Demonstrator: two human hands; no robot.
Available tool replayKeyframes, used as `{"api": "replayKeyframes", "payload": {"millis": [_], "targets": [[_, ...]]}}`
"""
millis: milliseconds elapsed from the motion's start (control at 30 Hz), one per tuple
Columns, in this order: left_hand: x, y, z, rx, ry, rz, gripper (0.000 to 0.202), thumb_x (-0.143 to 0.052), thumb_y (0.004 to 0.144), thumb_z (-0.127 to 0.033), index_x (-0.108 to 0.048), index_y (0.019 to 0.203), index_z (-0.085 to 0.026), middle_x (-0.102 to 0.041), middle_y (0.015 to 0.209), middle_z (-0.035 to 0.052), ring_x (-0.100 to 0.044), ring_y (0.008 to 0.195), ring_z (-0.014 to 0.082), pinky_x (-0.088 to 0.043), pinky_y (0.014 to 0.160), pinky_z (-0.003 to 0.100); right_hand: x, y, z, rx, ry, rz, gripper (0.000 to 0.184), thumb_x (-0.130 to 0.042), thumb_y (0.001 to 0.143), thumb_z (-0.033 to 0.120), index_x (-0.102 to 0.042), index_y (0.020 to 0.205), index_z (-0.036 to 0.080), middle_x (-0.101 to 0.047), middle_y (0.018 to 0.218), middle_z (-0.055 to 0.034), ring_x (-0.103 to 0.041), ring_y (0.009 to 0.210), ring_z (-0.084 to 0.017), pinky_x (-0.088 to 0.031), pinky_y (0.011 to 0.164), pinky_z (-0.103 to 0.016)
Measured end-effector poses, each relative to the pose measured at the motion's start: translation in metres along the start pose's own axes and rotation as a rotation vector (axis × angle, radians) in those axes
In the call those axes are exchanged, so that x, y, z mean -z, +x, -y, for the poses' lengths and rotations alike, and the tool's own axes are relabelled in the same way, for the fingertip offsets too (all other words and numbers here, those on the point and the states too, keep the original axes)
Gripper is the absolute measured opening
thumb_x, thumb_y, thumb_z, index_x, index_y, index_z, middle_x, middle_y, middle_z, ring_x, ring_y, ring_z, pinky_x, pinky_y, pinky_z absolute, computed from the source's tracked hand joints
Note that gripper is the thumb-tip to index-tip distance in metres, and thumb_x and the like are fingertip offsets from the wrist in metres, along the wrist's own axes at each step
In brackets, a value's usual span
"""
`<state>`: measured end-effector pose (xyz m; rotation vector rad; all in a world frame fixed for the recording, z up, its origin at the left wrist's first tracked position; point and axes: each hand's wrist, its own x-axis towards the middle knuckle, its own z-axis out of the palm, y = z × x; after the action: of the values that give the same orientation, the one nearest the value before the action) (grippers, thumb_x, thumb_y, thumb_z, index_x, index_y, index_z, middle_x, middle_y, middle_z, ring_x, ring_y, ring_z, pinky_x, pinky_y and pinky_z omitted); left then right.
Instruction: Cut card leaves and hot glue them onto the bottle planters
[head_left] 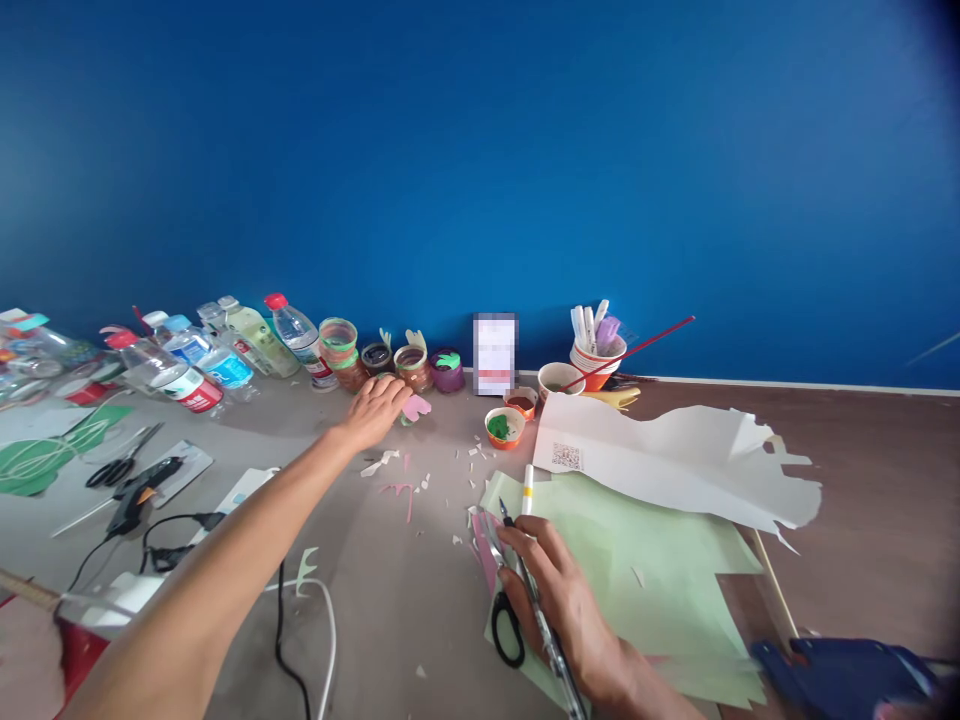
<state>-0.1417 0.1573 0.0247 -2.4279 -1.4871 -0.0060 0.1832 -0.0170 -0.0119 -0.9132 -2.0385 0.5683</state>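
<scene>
My left hand (377, 408) reaches across the grey table, palm down, with its fingers close together. A pink paper cut-out (415, 406) shows at its fingertips, apparently pinched there; the thumb is hidden. Just beyond stand small jars: a brown one (412, 368) and a purple one (448, 372) with a green paper piece on top. My right hand (559, 590) curls over a pair of scissors (507, 630) with black handles, thumb and fingers about the pivot. A dark-tipped pen (551, 650) runs alongside, between thumb and fingers. Light green paper (645, 570) lies beneath.
Plastic bottles (196, 388) line the left back. A glue gun (142, 495), second scissors (120, 468) and cables (330, 620) lie at left. Paper cups with paint (504, 428) and markers (592, 325) stand by the blue wall. White torn paper (660, 450) lies at right, scraps mid-table.
</scene>
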Motion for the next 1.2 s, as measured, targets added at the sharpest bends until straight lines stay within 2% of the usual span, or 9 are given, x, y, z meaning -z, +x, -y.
{"api": "replayKeyframes", "payload": {"millis": [133, 367, 633, 733, 833, 967, 1000, 1033, 1200], "targets": [[0.003, -0.008, 0.009, 0.008, 0.001, -0.020, 0.046, -0.050, 0.082, -0.013, -0.058, 0.127, -0.019, -0.059, 0.130, 0.0153, -0.044, 0.128, 0.0332, -0.032, 0.107, 0.052, 0.002, 0.001, 0.000, -0.003, -0.002, -0.021, 0.038, -0.046, 0.090, 0.010, -0.046, 0.127, 0.022, -0.051, 0.111, -0.0099, -0.057, 0.095, -0.021, -0.054, 0.081, -0.033], [0.000, -0.019, 0.015, 0.008, -0.072, -0.018, 0.065, -0.056, 0.074, -0.008, -0.048, 0.138, -0.021, -0.053, 0.142, 0.0119, -0.037, 0.135, 0.0340, -0.028, 0.110, 0.054, -0.001, -0.001, 0.000, 0.006, 0.004, -0.006, 0.039, -0.045, 0.090, 0.010, -0.046, 0.127, 0.022, -0.052, 0.110, -0.0105, -0.057, 0.095, -0.021, -0.054, 0.080, -0.034], [-0.013, -0.011, 0.003, 0.090, -0.167, -0.146, 0.044, -0.052, 0.079, -0.012, -0.061, 0.122, -0.022, -0.063, 0.127, 0.0127, -0.048, 0.128, 0.0297, -0.028, 0.113, 0.050, 0.001, -0.001, -0.002, 0.005, -0.018, -0.024, 0.040, -0.047, 0.089, 0.011, -0.047, 0.128, 0.023, -0.053, 0.111, -0.0093, -0.059, 0.096, -0.021, -0.055, 0.081, -0.032], [-0.006, -0.026, 0.008, 0.180, -0.223, -0.224, 0.048, -0.060, 0.074, -0.016, -0.059, 0.122, -0.022, -0.063, 0.124, 0.0123, -0.049, 0.127, 0.0316, -0.031, 0.112, 0.050, 0.002, 0.000, -0.001, 0.005, -0.014, -0.021, 0.040, -0.047, 0.089, 0.011, -0.047, 0.128, 0.022, -0.053, 0.111, -0.0097, -0.059, 0.096, -0.021, -0.055, 0.081, -0.032], [0.005, -0.030, 0.015, 0.391, -0.304, -0.375, 0.059, -0.063, 0.075, -0.024, -0.048, 0.131, -0.015, -0.062, 0.120, 0.0170, -0.054, 0.120, 0.0345, -0.041, 0.103, 0.053, 0.001, 0.000, -0.001, 0.002, -0.012, -0.014, 0.039, -0.046, 0.090, 0.012, -0.047, 0.127, 0.021, -0.054, 0.110, -0.0098, -0.060, 0.096, -0.021, -0.056, 0.081, -0.033], [0.027, -0.002, 0.022, 0.535, -0.477, -0.474, 0.050, -0.056, 0.083, -0.029, -0.043, 0.130, -0.018, -0.065, 0.114, 0.0104, -0.066, 0.099, 0.0239, -0.054, 0.086, 0.038, -0.001, 0.000, -0.001, -0.031, -0.016, -0.015, 0.036, -0.045, 0.091, 0.013, -0.049, 0.126, 0.023, -0.054, 0.109, -0.0087, -0.061, 0.094, -0.021, -0.056, 0.079, -0.033], [0.033, 0.008, 0.022, 0.581, -0.646, -0.500, 0.048, -0.059, 0.081, -0.028, -0.046, 0.127, -0.019, -0.067, 0.111, 0.0084, -0.066, 0.098, 0.0231, -0.054, 0.085, 0.036, 0.000, 0.000, -0.001, -0.032, -0.016, -0.018, 0.037, -0.044, 0.092, 0.013, -0.048, 0.127, 0.023, -0.053, 0.110, -0.0087, -0.061, 0.094, -0.020, -0.056, 0.079, -0.033], [0.038, 0.019, 0.023, 0.628, -0.794, -0.523, 0.048, -0.061, 0.079, -0.027, -0.049, 0.124, -0.020, -0.068, 0.109, 0.0067, -0.067, 0.098, 0.0232, -0.054, 0.086, 0.036, 0.000, -0.001, -0.001, -0.031, -0.015, -0.019, 0.038, -0.044, 0.092, 0.013, -0.047, 0.128, 0.023, -0.053, 0.110, -0.0086, -0.061, 0.095, -0.020, -0.056, 0.079, -0.033], [0.047, 0.054, 0.022, 0.693, -0.904, -0.545, 0.043, -0.067, 0.074, -0.029, -0.057, 0.115, -0.019, -0.069, 0.103, 0.0053, -0.065, 0.102, 0.0259, -0.052, 0.092, 0.038, 0.003, 0.001, 0.001, -0.026, 0.000, -0.013, 0.039, -0.045, 0.091, 0.012, -0.048, 0.127, 0.026, -0.053, 0.109, -0.0074, -0.061, 0.091, -0.020, -0.057, 0.078, -0.032]]}}
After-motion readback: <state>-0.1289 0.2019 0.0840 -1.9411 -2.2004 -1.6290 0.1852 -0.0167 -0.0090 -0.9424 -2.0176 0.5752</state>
